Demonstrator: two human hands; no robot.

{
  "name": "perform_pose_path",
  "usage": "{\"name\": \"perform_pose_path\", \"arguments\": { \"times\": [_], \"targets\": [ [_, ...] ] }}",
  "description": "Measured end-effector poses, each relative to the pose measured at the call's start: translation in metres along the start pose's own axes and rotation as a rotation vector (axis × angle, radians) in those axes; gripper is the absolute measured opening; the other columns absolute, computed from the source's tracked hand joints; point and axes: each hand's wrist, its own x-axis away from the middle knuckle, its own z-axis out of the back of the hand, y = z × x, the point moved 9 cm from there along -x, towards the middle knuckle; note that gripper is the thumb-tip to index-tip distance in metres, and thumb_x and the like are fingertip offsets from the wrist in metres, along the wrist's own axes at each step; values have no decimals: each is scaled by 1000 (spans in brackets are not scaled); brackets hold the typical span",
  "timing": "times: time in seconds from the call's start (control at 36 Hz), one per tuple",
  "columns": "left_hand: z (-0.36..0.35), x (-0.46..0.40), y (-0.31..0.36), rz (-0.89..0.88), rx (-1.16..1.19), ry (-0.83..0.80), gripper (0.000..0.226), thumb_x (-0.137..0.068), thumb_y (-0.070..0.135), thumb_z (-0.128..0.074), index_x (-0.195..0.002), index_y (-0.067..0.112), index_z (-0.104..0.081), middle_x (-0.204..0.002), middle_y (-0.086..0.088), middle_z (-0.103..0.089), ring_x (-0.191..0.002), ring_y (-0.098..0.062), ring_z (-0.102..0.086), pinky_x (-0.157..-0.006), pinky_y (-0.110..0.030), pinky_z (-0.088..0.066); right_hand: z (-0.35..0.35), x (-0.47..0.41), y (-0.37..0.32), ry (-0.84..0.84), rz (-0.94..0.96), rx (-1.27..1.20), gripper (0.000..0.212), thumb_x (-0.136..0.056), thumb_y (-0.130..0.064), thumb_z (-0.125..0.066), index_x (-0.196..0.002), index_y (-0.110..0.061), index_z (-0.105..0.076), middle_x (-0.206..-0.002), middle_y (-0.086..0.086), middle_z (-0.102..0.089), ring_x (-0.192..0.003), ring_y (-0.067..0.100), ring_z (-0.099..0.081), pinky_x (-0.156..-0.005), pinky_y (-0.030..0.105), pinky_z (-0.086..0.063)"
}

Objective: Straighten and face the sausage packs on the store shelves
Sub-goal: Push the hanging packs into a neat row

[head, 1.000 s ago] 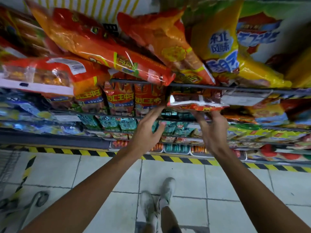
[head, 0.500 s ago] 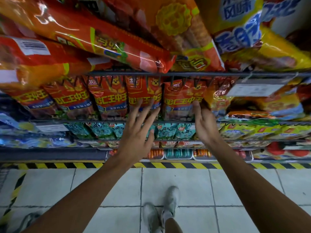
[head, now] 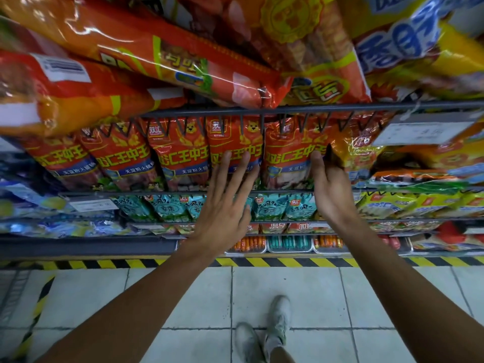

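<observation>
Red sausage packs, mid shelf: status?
Left hand open, fingertips flat on a red pack. Right hand at the right edge of the next pack, grip unclear. Row upright, faces out. Top-shelf bags overhang the wire rail.

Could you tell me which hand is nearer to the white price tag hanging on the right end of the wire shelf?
Right. The right hand lies below and left of the price tag, at the red packs; the left hand is farther left.

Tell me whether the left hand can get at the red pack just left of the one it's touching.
Probably yes. The left hand lies open on a red pack, and the neighbouring red pack stands beside it with nothing in front.
</observation>
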Motion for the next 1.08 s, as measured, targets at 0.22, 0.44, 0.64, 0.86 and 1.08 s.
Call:
{"name": "perform_pose_path", "arguments": {
  "times": [0.22,0.44,0.64,0.86,1.08],
  "targets": [
    [9,-40,34,-99,37,57,78,-101,20,-54,-167,14,-13,-176,-6,-3,-162,-33,2,-131,-55,-7,-2,3,-3,4,-72,20,60,-108,-58,-24,-73,-15,-48,-53,4,-45,-42,9,-44,-49,32,-31],
    [12,-62,28,-37,41,78,76,-97,15,-57,-166,18,-24,-175,-4,-15,-162,-33,-2,-131,-54,-6,22,26,-21,208,124,3,43,-109,-39,-48,-144,-16,-52,-126,-4,-68,-108,9,-64,-88,28,-51],
    [16,-71,27,26,48,128,75,-94,19,-60,-163,21,-31,-168,-6,-29,-159,-34,-10,-131,-53,-1,16,39,-35,185,297,77,62,-109,-26,-50,-163,-26,-19,-165,0,-29,-152,9,-28,-116,15,-30],
    [12,-66,16,-71,-80,127,77,-97,22,-60,-166,24,-25,-174,-3,-14,-161,-29,8,-129,-58,1,8,21,-44,134,255,230,71,-107,-42,-49,-164,-31,-9,-159,14,-30,-143,36,-37,-91,56,-54],
    [23,-87,19,255,60,139,75,-86,43,-48,-156,16,-45,-157,-10,-41,-140,-36,-24,-120,-65,-17,9,17,-49,145,254,223,83,-98,-34,-60,-164,-29,-10,-158,19,-29,-137,39,-41,-91,54,-54]
  ]
}}
